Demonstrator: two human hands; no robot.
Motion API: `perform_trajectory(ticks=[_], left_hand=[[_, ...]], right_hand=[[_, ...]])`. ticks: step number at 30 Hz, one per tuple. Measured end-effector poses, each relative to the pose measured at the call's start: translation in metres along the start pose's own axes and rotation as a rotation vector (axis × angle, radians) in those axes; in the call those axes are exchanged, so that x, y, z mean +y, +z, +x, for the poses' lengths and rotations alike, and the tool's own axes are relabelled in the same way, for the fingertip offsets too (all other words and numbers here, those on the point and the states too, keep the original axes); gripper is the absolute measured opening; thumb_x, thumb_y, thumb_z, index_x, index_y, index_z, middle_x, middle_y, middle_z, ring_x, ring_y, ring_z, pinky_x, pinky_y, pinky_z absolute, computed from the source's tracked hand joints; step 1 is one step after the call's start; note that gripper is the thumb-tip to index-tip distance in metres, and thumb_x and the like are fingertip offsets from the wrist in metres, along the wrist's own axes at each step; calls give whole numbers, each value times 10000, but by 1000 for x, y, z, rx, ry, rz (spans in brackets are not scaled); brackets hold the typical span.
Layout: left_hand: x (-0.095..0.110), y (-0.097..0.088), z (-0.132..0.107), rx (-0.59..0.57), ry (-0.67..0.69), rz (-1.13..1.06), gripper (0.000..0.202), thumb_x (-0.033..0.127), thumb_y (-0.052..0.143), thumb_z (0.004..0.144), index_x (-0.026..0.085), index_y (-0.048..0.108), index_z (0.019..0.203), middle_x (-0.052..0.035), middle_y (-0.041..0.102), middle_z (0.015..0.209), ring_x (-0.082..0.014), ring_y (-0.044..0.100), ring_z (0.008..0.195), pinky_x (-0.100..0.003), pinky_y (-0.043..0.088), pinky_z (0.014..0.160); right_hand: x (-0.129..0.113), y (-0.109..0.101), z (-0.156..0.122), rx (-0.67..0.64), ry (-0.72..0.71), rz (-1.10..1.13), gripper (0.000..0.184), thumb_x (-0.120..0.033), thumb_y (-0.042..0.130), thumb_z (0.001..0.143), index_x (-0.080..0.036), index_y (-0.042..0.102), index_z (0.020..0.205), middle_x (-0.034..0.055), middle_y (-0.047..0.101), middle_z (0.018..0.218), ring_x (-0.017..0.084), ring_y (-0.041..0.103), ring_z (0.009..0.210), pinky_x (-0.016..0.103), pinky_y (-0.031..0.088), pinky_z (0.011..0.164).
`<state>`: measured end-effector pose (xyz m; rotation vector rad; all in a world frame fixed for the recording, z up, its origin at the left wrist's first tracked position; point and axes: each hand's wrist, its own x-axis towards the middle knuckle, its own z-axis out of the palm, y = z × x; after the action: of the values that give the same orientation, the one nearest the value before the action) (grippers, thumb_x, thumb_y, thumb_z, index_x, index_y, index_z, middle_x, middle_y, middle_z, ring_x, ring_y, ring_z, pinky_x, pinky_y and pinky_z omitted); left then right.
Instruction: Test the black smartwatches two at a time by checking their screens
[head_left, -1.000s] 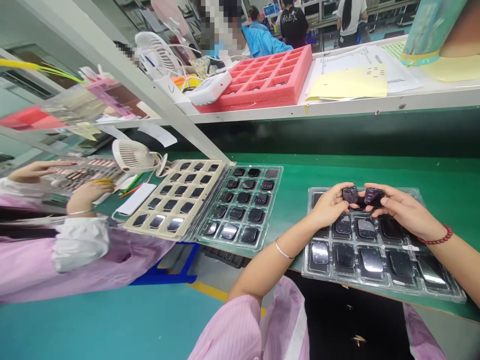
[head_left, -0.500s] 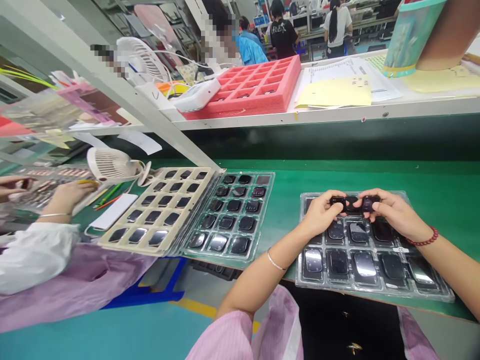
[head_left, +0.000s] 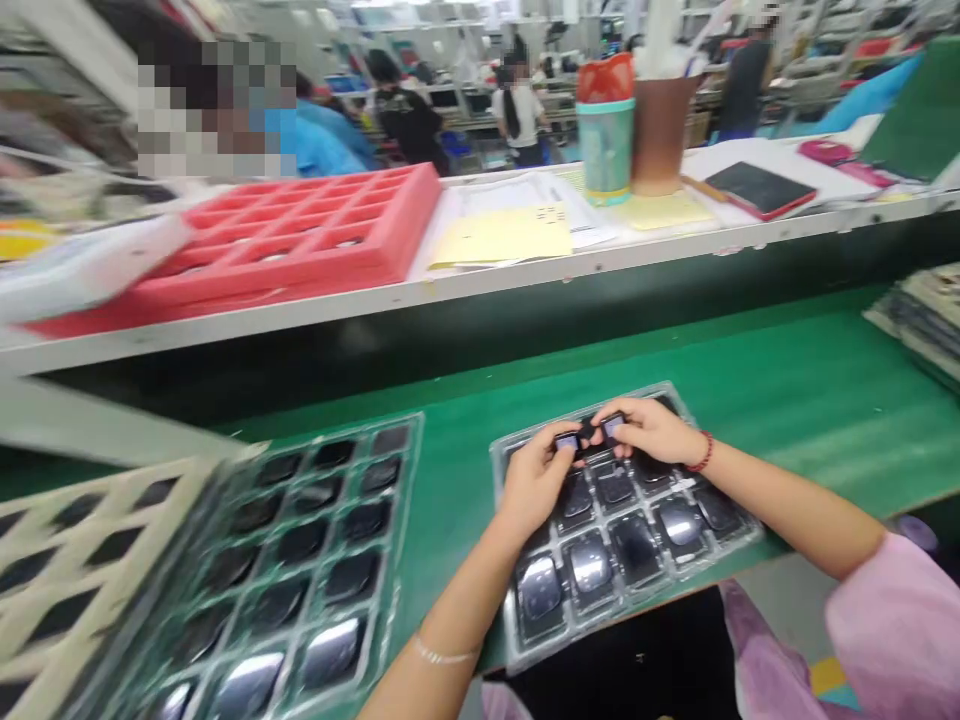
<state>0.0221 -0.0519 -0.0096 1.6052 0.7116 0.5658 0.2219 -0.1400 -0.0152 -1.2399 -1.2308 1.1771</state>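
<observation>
My left hand (head_left: 536, 478) pinches a small dark square part (head_left: 566, 441) over the far end of a clear plastic tray (head_left: 739, 532) of dark glossy screens. My right hand (head_left: 651, 430), with a red bead bracelet at the wrist, pinches a second small dark part (head_left: 611, 426) right beside the first. Both hands are closed and nearly touch, just above the tray's back row. The tray lies on the green belt (head_left: 787, 390) near its front edge.
To the left lie a second clear tray of dark screens (head_left: 300, 560) and a beige tray (head_left: 67, 560). A white shelf behind holds a red foam tray (head_left: 300, 230), yellow papers (head_left: 502, 235), cups (head_left: 606, 135) and a tablet (head_left: 757, 188). Stacked trays (head_left: 919, 315) sit far right. People work beyond.
The view has swung right and tilted up, with motion blur; the neighbour's hands and fans have left the view. My hands stay together over the tray's far end, each still pinching a part.
</observation>
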Motion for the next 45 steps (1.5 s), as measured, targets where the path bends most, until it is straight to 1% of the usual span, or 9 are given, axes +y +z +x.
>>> perform_trajectory(ticks=[9,15,20,24,28,33,36,40,45], left_hand=[[5,-7,2,33,-48,248,494,507,644,767,150,671,1107,-22,667,734,-160,580,580,-294,505,600],[1,-10,4,62,-81,274,568,548,677,739,157,656,1151,-83,738,952,-189,653,691,-305,526,640],[0,-10,3,44,-63,281,567,562,674,749,153,663,1141,-85,749,934,-206,684,706,-305,529,631],[-2,-8,4,45,-35,286,516,582,633,795,163,682,1092,-103,757,1012,-208,690,726,-303,527,625],[-1,0,-2,49,-7,248,448,461,581,863,176,633,1205,-86,748,1013,-181,676,715,-299,532,659],[-12,6,1,52,36,129,484,244,656,784,199,566,1258,-74,725,1081,-170,686,873,-296,545,814],[-17,4,3,25,32,70,352,267,625,832,178,601,1172,-68,723,1007,-153,665,783,-298,539,791],[-15,4,0,16,4,-3,367,206,448,905,192,593,1242,-57,718,1016,-130,665,740,-315,533,825],[-15,6,1,29,9,-53,485,114,548,791,202,569,1268,-64,711,1092,-151,673,854,-312,537,856]], right_hand=[[5,1,8,-8,19,13,227,-82,573,922,-163,660,1114,17,738,904,80,665,590,185,546,550],[9,0,11,-38,10,31,276,-38,507,951,-166,640,1157,3,729,911,45,619,531,153,522,539],[7,1,10,-50,6,27,275,-28,511,935,-173,636,1133,-2,734,904,49,623,510,144,494,501],[0,0,7,-7,-8,-20,171,-140,533,969,-168,655,1085,8,736,874,62,614,489,176,505,494],[-5,2,-1,51,-66,-59,153,-269,553,965,-168,659,1009,26,724,837,92,580,493,222,488,477],[1,-1,-5,63,-195,-142,395,-161,687,791,-223,660,1180,69,721,1097,231,697,960,374,583,821],[4,-6,-7,37,-66,-155,380,-251,594,899,-236,637,1277,68,734,1035,196,702,747,345,597,655],[1,-7,-10,81,-33,-214,209,-315,578,938,-235,681,1101,43,732,900,153,637,606,305,565,578],[-4,-3,-10,36,-33,-203,282,-310,690,854,-236,670,1125,80,735,1049,192,692,709,333,598,617]])
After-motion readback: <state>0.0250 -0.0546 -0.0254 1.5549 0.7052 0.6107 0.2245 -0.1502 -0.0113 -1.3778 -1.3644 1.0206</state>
